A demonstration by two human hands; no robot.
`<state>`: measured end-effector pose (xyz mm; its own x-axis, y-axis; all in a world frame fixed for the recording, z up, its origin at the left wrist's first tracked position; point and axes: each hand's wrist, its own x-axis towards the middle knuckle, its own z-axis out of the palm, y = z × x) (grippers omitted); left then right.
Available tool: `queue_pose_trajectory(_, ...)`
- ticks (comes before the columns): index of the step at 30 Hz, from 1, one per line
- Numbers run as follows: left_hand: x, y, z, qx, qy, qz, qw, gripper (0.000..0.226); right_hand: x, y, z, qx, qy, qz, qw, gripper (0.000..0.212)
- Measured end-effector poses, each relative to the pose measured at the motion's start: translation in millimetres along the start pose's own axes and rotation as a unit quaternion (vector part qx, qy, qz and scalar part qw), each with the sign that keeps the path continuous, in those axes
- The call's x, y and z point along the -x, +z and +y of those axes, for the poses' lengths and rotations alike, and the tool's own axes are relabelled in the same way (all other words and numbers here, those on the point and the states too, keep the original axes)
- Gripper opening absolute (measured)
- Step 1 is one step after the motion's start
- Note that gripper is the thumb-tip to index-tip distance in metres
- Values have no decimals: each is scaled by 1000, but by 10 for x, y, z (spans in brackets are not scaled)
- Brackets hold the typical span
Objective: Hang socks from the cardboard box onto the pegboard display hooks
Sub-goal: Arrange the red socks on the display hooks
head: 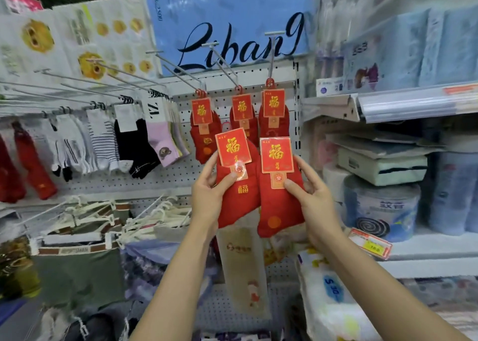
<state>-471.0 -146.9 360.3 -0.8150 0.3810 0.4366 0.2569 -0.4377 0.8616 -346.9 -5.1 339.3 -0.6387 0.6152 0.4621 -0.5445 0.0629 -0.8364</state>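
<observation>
So there are two red sock packs up in front of the pegboard (160,183) at the moment, one per hand. The left-hand sock pack (236,183) is gripped by the left hand (209,198), thumb pressed on the front just under its red card, fingers wrapped round behind. The right-hand sock pack (278,185) is pinched the same way by the right hand (314,196), thumb on the little gold tag, fingers behind the right edge. The two packs sit side by side, edges touching or nearly, hard to say which.

Just above the hands, three hung red sock packs (241,113) dangle from the display hooks (225,64), one on each of three hooks. Behind those hooks there's a blue sign (232,22) with black script.

Off to the left of the left hand is a row of mixed socks (108,139), white, striped, black, lilac, on their own hooks. Right of the right hand, a shelf unit (388,103) with wrapped packages. Below the wrists, folded stuff in bags, blurry.
</observation>
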Motion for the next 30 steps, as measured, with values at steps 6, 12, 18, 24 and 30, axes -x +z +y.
queue_pose_trajectory(6,-562,-128,-8,-6,12,-40,999,56,-345,263,132,0,-28,42,999,57)
queue_pose_trajectory(12,-967,-274,-12,7,18,-58,998,59,-843,421,98,18,-90,117,989,55)
queue_pose_trajectory(18,-1146,-188,-35,-1,31,-73,997,61,-1510,422,-140,39,-141,160,976,57)
queue_pose_trajectory(24,-1230,-48,-100,1,28,-59,998,64,-1845,422,-182,34,-137,132,981,57)
queue_pose_trajectory(30,-1216,18,-157,-11,28,-56,998,64,-1906,288,-73,78,-128,109,983,60)
